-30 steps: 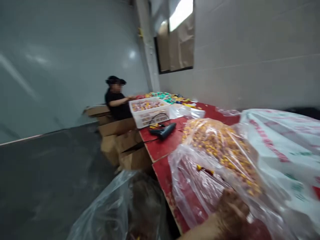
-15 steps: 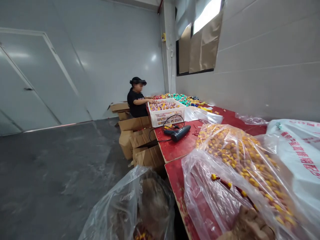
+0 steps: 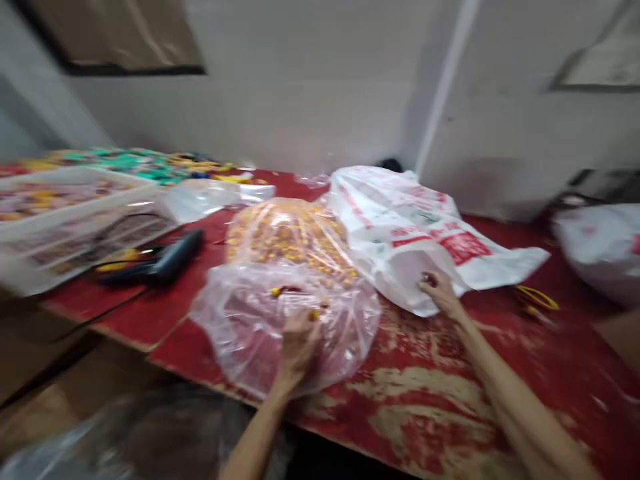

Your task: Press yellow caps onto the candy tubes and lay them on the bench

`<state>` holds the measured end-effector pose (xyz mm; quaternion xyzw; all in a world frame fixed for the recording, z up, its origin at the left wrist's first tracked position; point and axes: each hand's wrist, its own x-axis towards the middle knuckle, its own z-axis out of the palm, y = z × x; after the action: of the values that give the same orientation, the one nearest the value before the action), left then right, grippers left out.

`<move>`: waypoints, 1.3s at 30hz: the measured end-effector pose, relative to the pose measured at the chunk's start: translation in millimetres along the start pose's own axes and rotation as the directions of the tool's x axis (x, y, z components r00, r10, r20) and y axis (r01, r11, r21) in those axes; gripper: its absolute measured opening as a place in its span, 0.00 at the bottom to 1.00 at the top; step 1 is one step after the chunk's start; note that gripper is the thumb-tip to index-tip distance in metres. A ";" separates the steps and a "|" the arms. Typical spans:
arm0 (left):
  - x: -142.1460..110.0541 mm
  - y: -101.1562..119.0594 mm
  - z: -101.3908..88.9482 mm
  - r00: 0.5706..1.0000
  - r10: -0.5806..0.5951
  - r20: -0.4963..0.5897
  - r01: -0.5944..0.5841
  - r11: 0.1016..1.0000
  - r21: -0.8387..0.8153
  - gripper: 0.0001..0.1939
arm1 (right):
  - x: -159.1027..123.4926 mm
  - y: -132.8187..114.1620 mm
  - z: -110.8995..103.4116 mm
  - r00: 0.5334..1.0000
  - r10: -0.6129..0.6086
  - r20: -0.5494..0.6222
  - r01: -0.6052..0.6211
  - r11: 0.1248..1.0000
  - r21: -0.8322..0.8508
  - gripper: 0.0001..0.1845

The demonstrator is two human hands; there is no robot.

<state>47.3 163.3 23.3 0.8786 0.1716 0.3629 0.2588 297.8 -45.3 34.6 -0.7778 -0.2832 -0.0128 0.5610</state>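
On a worn red table [image 3: 415,343], the left hand [image 3: 299,340] sits over a clear bag [image 3: 225,327] by a yellow-capped piece [image 3: 314,315], grip unclear; the right hand [image 3: 441,291] pinches a blurred dark piece [image 3: 429,279] beside a white bag [image 3: 370,200]. Piece-handling seems underway, calling for light fingertips.
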 end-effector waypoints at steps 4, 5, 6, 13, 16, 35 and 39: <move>-21.4 26.3 -16.8 0.834 -0.519 -0.186 0.426 0.821 -0.381 0.14 | -61.2 2.5 -37.1 0.996 0.078 0.049 -0.081 0.995 0.062 0.21; -28.9 41.0 -18.6 0.807 -0.577 -0.125 0.446 0.735 -0.511 0.15 | -75.9 -3.2 -36.3 0.994 0.083 0.074 -0.089 0.992 0.087 0.23; -36.3 57.2 -18.2 0.799 -0.601 -0.037 0.454 0.641 -0.619 0.15 | -90.5 -10.2 -34.9 0.990 0.089 0.111 -0.102 0.988 0.114 0.24; -69.2 125.6 23.3 0.764 -0.414 0.495 0.627 0.291 -0.723 0.12 | -167.9 -54.4 -45.3 0.913 0.109 0.393 -0.174 0.976 0.133 0.18; -78.4 128.8 32.0 0.730 -0.377 0.570 0.673 0.252 -0.696 0.12 | -180.6 -60.7 -49.6 0.893 0.048 0.447 -0.092 0.993 0.076 0.14; -120.3 139.4 35.0 0.784 -0.366 0.501 0.620 0.427 -0.658 0.15 | -206.5 -61.8 -13.0 0.930 -0.161 0.331 0.184 0.982 -0.039 0.09; -119.2 136.9 36.8 0.835 -0.349 0.425 0.550 0.504 -0.666 0.16 | -215.6 -61.9 5.6 0.977 -0.035 0.210 0.049 0.997 -0.065 0.07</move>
<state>8.8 -17.7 15.0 0.6432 0.1930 0.2128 0.7097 87.0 -119.3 13.3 -0.7877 -0.3562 0.0470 0.5004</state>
